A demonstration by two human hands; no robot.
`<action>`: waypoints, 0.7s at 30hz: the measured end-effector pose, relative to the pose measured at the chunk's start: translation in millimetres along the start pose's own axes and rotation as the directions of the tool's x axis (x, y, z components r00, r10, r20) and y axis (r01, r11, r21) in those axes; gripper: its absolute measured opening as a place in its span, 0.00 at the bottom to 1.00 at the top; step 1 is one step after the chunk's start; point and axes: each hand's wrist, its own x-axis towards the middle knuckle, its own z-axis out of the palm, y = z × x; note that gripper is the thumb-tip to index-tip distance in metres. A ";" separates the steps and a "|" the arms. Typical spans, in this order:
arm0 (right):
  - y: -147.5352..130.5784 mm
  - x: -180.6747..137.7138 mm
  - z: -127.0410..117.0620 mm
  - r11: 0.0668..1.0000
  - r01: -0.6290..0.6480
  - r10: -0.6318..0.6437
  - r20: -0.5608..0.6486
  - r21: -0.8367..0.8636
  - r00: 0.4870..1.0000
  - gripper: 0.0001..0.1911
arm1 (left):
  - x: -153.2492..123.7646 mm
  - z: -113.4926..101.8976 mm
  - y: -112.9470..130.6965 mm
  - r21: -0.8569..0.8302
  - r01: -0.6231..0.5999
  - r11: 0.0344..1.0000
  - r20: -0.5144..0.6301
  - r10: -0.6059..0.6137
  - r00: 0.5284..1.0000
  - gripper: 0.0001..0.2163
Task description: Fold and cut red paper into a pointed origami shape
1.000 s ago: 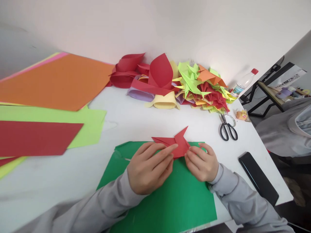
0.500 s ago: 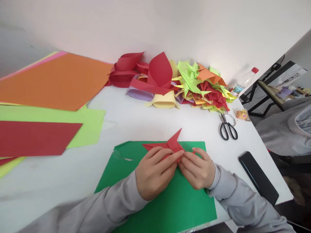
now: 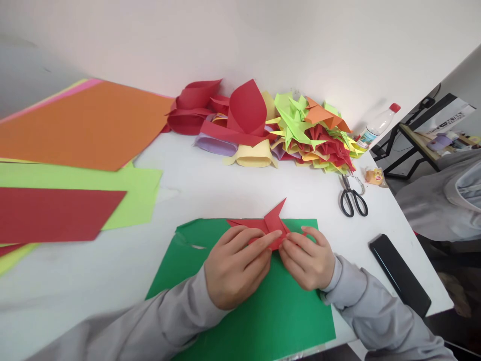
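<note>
A red folded-paper piece with pointed arms (image 3: 275,220) is held between my two hands over a green board (image 3: 263,316). My left hand (image 3: 238,265) grips its left and lower part, the index finger stretched along the paper. On the other side, my right hand (image 3: 308,258) pinches the lower right edge with its fingertips. One point of the paper sticks up and to the right; another reaches left behind my left fingers. The lower folds are partly hidden by my fingers.
Folded paper stars (image 3: 296,125) and rolled red paper pieces (image 3: 248,113) lie along the wall. Paper sheets (image 3: 82,125) cover the left side. To the right are scissors (image 3: 353,200), a tape roll (image 3: 356,185), a phone (image 3: 400,276), a bottle (image 3: 378,125) and a small wrapped packet (image 3: 375,176).
The red folded paper has shifted slightly right and turned a little. My left fingertips have drawn back slightly from my right ones, showing more of the paper's middle.
</note>
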 end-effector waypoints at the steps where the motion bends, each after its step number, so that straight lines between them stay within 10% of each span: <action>1: 0.9 -0.8 0.4 1.000 -0.007 0.007 -0.001 -0.006 1.000 0.10 | 0.5 -0.9 -0.5 0.001 0.000 1.000 -0.005 0.000 1.000 0.07; 21: 9.5 -7.0 3.0 0.998 -0.063 0.062 -0.009 -0.032 0.998 0.08 | -2.3 -0.2 -8.9 0.005 0.000 1.000 -0.034 0.000 0.999 0.06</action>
